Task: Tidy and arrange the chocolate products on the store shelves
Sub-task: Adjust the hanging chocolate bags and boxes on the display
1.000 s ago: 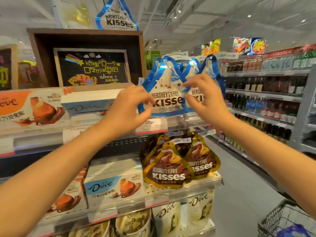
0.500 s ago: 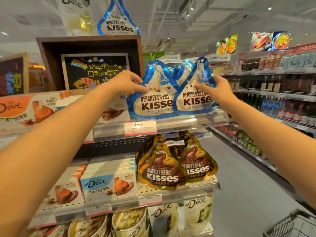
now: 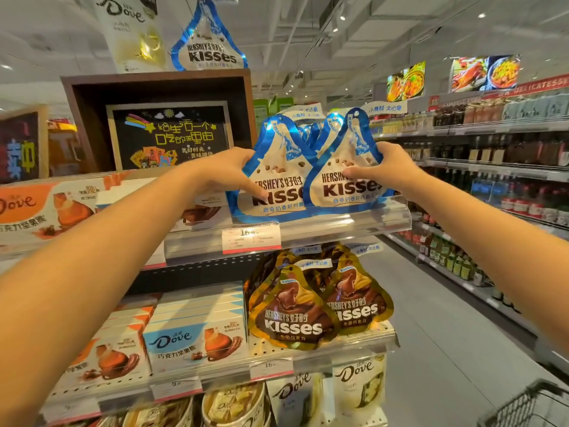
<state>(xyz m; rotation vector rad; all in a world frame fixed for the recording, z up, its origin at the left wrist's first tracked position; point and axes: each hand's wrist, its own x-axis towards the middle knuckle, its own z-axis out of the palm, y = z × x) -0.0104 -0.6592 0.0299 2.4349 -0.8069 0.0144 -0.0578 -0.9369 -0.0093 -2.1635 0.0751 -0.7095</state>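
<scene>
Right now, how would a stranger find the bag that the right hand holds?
Find the top shelf with the white price tag. Two blue-and-white Kisses bags stand at its front. The right hand grips the right bag, which overlaps the left bag, beside the aisle.

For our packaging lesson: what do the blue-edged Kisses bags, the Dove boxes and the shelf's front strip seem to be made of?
Blue-edged Kisses bags: thin glossy plastic or foil film, judging by bright glints and creases along the blue rim.
Dove boxes: probably printed cardboard, with flat faces, sharp corners and a smooth, faintly shiny finish.
Shelf's front strip: seemingly clear glossy plastic; see-through, with light streaks.
</scene>
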